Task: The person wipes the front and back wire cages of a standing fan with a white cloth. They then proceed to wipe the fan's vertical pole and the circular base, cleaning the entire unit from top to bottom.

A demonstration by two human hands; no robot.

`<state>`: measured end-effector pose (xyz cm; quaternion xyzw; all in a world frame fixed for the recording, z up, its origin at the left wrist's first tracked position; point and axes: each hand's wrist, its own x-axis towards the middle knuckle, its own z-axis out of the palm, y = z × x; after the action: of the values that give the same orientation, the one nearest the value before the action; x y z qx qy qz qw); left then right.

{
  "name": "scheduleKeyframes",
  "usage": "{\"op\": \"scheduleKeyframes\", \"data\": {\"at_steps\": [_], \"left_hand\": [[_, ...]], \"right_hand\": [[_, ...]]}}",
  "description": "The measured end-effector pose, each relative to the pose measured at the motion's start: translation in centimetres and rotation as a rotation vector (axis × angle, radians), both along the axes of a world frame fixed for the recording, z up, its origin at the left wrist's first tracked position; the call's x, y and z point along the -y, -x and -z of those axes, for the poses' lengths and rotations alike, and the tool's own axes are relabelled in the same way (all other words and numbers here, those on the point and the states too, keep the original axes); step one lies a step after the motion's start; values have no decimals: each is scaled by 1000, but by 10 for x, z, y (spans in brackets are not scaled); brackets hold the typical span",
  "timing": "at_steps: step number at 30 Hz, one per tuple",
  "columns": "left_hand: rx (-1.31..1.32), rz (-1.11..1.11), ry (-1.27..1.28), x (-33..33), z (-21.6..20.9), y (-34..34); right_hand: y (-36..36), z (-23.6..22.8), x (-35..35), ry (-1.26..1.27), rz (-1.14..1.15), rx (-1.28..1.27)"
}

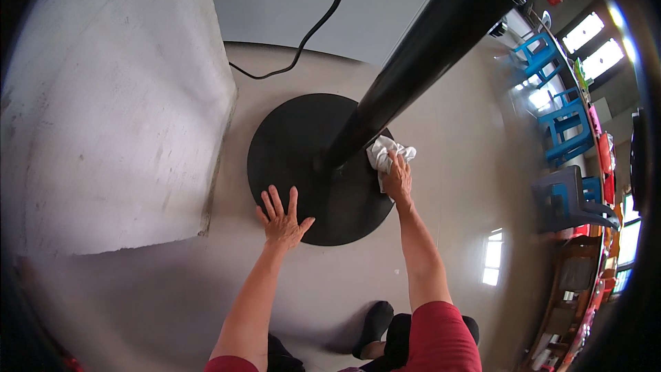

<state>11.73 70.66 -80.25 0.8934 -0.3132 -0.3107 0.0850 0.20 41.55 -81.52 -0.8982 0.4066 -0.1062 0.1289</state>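
Observation:
A round black base (pixel 303 131) lies flat on the floor, with a thick black pole (pixel 413 62) rising from its middle toward the upper right. My left hand (pixel 281 224) rests with fingers spread on the near left edge of the base and holds nothing. At the right edge of the base, my right hand (pixel 397 180) is closed on a crumpled white cloth (pixel 387 153). The cloth touches the base beside the foot of the pole.
A whitish wall or pillar (pixel 110 110) stands close on the left. Behind the base are a grey panel (pixel 296 0) and a black cable (pixel 320 24). Blue plastic stools (pixel 566 131) and a dark chair (pixel 575 200) stand far right. My shoe (pixel 375 324) is on the tiled floor (pixel 468 220).

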Motion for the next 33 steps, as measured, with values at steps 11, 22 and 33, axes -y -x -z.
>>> {"op": "scheduleKeyframes", "data": {"at_steps": [11, 22, 33], "left_hand": [[127, -266, 472, -19, 11, -12], [71, -548, 647, -42, 4, -21], [245, -40, 209, -40, 15, -9]], "right_hand": [[8, -22, -191, 21, -249, 38], [-84, -1, -216, 76, -562, 178], [-207, 16, -146, 199, -239, -28]]}}
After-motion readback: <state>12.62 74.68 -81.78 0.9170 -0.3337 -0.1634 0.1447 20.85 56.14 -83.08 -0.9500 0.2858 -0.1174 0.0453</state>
